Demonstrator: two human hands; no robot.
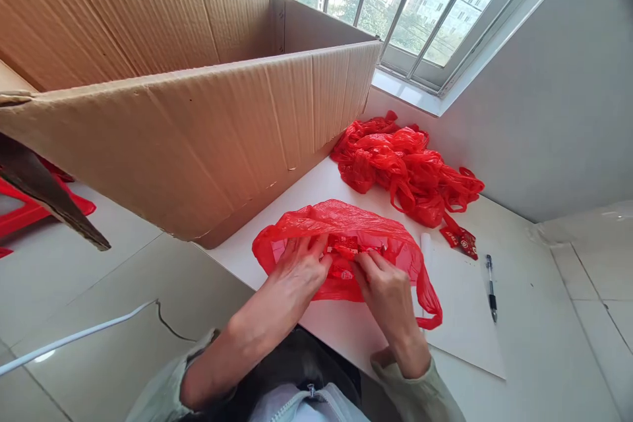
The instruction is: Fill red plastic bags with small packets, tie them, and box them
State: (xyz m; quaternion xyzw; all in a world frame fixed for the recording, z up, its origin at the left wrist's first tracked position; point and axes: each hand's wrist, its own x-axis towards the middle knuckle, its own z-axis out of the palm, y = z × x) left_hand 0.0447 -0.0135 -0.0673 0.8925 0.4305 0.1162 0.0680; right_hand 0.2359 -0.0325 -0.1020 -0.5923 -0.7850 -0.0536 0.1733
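Note:
A red plastic bag point(336, 212) lies on the white table with its mouth spread toward me, one handle loop hanging to the right. Inside it are shiny red wrapped packets point(342, 252) with pale print, and some pink pieces at the sides. My left hand point(299, 270) reaches into the bag's left part; its fingers curl down around something, their tips hidden. Thumb and forefinger of my right hand point(386, 283) pinch at a red packet in the middle of the bag.
A big open cardboard box point(237, 125) stands at the left and back. Behind the bag sits a heap of crumpled red plastic bags point(395, 161). A small red printed packet point(459, 241), a white sheet point(459, 316) and a pen point(491, 289) lie to the right, near the wall.

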